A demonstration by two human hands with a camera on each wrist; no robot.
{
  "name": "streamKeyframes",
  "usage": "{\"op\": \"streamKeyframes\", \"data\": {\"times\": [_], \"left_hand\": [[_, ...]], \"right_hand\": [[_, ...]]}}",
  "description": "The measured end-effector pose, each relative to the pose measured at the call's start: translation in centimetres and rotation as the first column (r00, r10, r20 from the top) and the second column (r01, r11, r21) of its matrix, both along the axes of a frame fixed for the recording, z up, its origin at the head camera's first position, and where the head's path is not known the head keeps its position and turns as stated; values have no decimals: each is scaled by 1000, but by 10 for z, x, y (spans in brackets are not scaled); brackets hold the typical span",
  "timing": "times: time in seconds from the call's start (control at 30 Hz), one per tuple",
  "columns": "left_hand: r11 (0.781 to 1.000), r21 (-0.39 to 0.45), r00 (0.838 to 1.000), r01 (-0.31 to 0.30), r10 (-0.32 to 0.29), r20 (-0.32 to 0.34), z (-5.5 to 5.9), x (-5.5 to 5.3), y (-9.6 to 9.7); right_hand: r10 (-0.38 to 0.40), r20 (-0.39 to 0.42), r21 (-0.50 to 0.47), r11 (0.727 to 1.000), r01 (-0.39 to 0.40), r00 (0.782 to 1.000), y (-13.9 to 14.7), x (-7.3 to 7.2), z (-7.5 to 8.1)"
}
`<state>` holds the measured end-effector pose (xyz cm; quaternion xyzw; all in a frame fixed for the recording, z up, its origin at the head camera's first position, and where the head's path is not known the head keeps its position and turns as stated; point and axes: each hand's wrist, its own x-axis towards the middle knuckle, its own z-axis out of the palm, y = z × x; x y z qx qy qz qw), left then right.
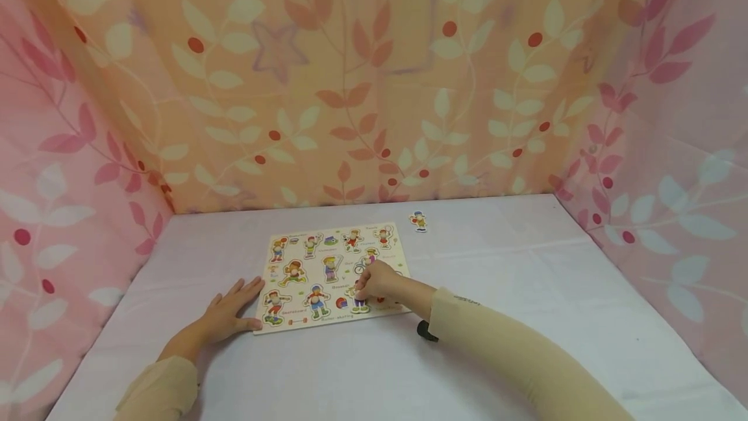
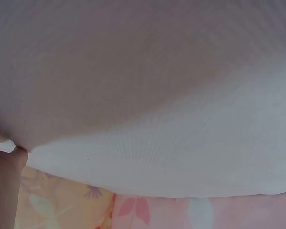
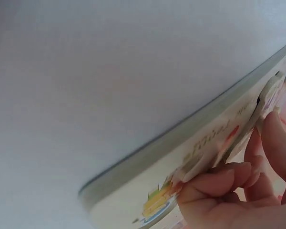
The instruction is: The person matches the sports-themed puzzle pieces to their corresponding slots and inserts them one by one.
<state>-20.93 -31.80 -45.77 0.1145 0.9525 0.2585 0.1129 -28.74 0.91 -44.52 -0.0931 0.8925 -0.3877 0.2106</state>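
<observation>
A cream puzzle board (image 1: 290,297) printed with cartoon sports figures lies on the white table. Over its lower right part, my right hand (image 1: 378,280) pinches a figure-shaped puzzle piece with purple trousers (image 1: 360,305), its upper half partly covered by the fingers. In the right wrist view, thumb and fingertips (image 3: 275,131) close on the edge of this piece (image 3: 270,93), at the board's surface. My left hand (image 1: 228,314) lies with fingers spread beside the board's left edge, thumb at the lower left corner. Only part of the left hand (image 2: 7,183) shows in the left wrist view.
One loose figure piece (image 1: 419,221) with a blue cap lies beyond the board's upper right corner. Several other figures fill the board. A small black object (image 1: 427,331) shows under the right cuff. Leaf-patterned curtains (image 1: 350,83) enclose the table's back and sides.
</observation>
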Motion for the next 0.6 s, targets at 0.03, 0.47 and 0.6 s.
{"op": "streamKeyframes", "data": {"times": [0.03, 0.47, 0.6], "left_hand": [[1000, -2, 1000, -1, 1, 1, 1, 0, 0], [1000, 24, 999, 6, -5, -33, -2, 2, -3], [1000, 24, 999, 10, -9, -36, -2, 3, -1]], "right_hand": [[6, -13, 15, 1000, -6, 1000, 1, 0, 0], [-20, 88, -146, 989, 33, 996, 21, -17, -4], [-99, 124, -237, 963, 126, 987, 41, -28, 2]]}}
